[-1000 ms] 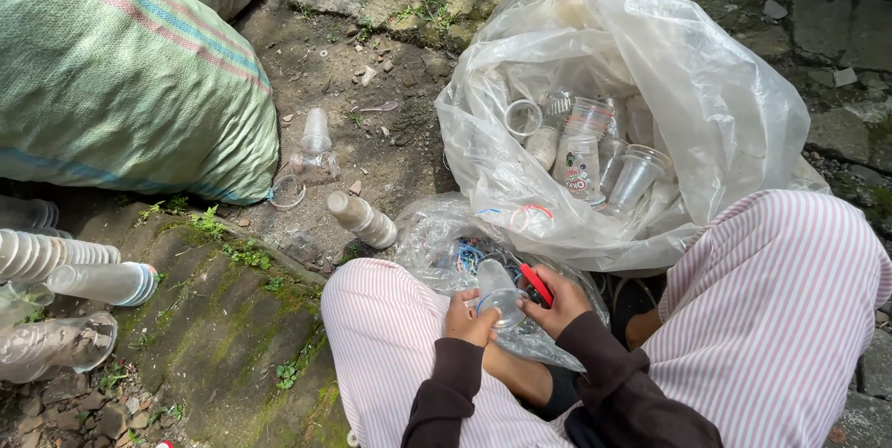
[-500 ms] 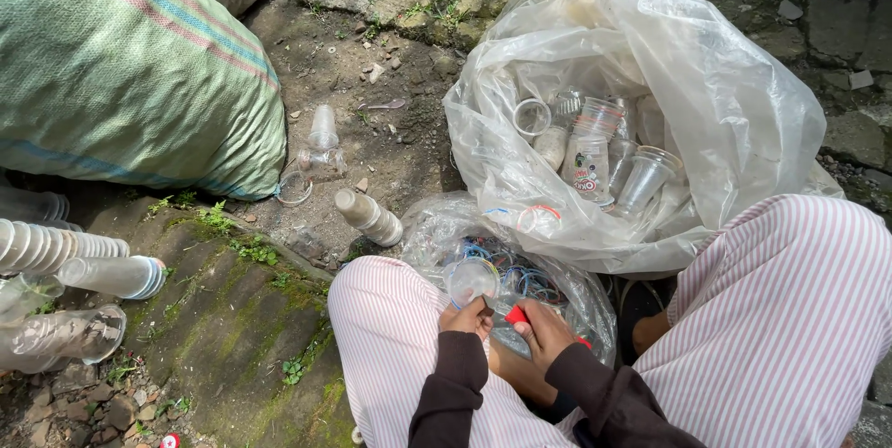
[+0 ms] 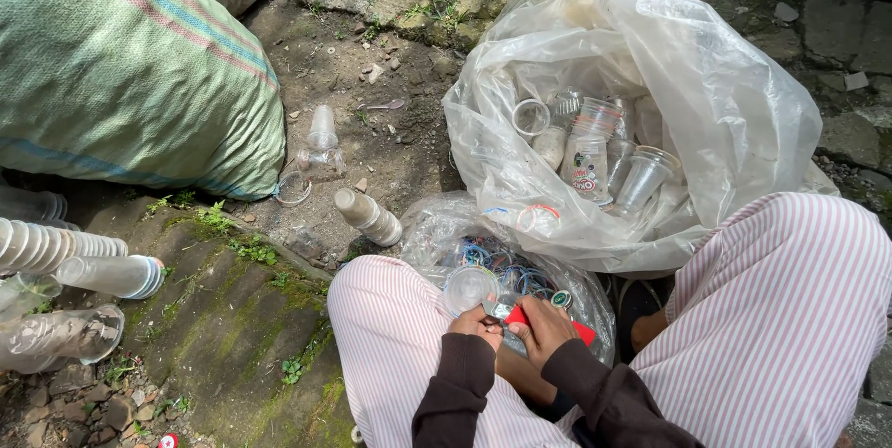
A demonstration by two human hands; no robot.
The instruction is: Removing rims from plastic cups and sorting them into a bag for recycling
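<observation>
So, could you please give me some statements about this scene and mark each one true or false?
1. The left hand holds a clear cup. True.
2. The big clear bag holds glass jars. False: it holds plastic cups.
3. A green sack lies on the ground at the left. True.
4. The right hand is free. False: its grip is on a red tool.
5. The person wears plain black trousers. False: the trousers are striped pink and white.

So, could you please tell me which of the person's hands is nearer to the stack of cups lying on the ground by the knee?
The left. The left hand is on the side of the stack of cups, below and right of it; the right hand sits farther right, holding a red tool.
</observation>
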